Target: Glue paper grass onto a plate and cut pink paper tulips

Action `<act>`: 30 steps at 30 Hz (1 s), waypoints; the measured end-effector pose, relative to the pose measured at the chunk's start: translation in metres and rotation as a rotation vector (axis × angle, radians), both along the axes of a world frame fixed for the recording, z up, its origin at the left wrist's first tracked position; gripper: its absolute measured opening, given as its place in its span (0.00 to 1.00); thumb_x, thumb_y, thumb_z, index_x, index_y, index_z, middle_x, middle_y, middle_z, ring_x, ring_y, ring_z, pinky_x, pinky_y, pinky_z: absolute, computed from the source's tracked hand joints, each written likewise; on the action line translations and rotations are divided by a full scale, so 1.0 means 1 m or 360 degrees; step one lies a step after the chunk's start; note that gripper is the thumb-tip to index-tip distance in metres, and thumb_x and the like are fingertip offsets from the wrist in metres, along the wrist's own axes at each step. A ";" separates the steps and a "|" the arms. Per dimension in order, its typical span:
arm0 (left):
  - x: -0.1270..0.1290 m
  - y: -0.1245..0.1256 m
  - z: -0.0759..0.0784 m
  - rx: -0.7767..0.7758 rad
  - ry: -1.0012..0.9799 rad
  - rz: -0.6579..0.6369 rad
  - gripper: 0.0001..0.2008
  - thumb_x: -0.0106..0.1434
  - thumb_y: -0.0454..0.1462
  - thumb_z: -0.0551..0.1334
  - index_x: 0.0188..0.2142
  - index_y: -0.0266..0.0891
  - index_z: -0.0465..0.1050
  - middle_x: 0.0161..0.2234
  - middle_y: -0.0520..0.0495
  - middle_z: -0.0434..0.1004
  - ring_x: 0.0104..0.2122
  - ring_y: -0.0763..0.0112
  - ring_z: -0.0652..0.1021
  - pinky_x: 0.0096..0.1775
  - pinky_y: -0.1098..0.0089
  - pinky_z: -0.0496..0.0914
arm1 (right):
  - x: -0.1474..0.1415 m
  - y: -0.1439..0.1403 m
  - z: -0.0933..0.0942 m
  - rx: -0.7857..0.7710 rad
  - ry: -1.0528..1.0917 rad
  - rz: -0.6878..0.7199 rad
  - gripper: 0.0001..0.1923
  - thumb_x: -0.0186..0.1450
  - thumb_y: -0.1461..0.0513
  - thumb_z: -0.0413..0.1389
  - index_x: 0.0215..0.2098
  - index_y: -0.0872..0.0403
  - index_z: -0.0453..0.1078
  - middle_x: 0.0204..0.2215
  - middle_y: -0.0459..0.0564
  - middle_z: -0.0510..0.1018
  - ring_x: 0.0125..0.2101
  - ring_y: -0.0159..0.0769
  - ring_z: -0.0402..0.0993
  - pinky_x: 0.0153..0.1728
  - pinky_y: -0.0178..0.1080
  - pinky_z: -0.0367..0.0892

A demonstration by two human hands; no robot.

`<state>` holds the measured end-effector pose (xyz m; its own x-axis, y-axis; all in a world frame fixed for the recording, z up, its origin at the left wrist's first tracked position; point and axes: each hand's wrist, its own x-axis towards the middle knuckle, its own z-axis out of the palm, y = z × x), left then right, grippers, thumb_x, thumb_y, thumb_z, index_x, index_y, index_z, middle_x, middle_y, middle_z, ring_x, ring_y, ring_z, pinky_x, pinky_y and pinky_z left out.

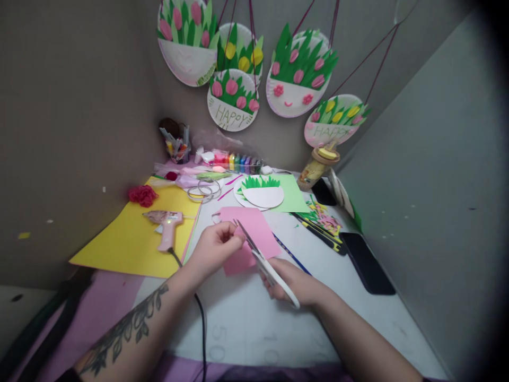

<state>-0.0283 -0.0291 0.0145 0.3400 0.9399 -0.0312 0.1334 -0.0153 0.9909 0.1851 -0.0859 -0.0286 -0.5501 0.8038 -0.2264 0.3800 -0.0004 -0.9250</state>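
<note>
My left hand (218, 245) is closed, pinching a small bit of pink paper at the fingertips, mostly hidden by the thumb. My right hand (292, 281) grips a pair of scissors (271, 269) by the white handles. The blades point up and left, close to my left fingertips. Below both hands a pink paper sheet (260, 233) lies on the white table covering, partly hidden by them. Just beyond it rest a white paper plate (238, 195) and a half plate (264, 197) with green paper leaves. A dark blue pencil-like stick (292, 254) sits beside the pink sheet.
On the left, a pink glue gun (170, 228) with a black cord lies on yellow sheets (119, 244). At right are a phone (368, 262), cutters (324, 236), paper scraps (324, 215) and a lidded cup (318, 167). Decorated plates (234, 114) hang on the wall behind.
</note>
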 end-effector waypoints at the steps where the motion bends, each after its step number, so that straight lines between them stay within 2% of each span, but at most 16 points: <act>1: 0.000 0.000 0.000 -0.0003 -0.0001 -0.0003 0.12 0.56 0.42 0.60 0.23 0.38 0.64 0.20 0.55 0.65 0.22 0.77 0.65 0.26 0.74 0.59 | 0.000 0.000 0.000 0.0004 0.0000 0.0007 0.14 0.45 0.68 0.49 0.32 0.53 0.60 0.24 0.42 0.64 0.24 0.29 0.59 0.24 0.31 0.57; 12: -0.002 0.000 0.006 -0.0084 -0.0023 -0.0047 0.11 0.54 0.42 0.61 0.22 0.37 0.65 0.20 0.55 0.65 0.22 0.78 0.64 0.26 0.75 0.59 | -0.001 0.002 0.008 0.0014 -0.0091 0.0005 0.14 0.43 0.69 0.50 0.29 0.53 0.60 0.25 0.42 0.64 0.25 0.30 0.58 0.25 0.31 0.57; 30: -0.005 0.003 0.004 -0.0104 0.0054 -0.0084 0.10 0.54 0.41 0.61 0.23 0.37 0.67 0.21 0.53 0.68 0.22 0.76 0.67 0.27 0.74 0.61 | 0.000 0.004 0.014 0.0026 -0.0144 -0.0007 0.12 0.42 0.67 0.49 0.28 0.54 0.60 0.24 0.41 0.63 0.24 0.29 0.56 0.25 0.32 0.55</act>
<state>-0.0337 -0.0258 0.0189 0.3865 0.9164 -0.1041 0.1676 0.0412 0.9850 0.1849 -0.0821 -0.0145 -0.5246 0.8101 -0.2619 0.4622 0.0126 -0.8867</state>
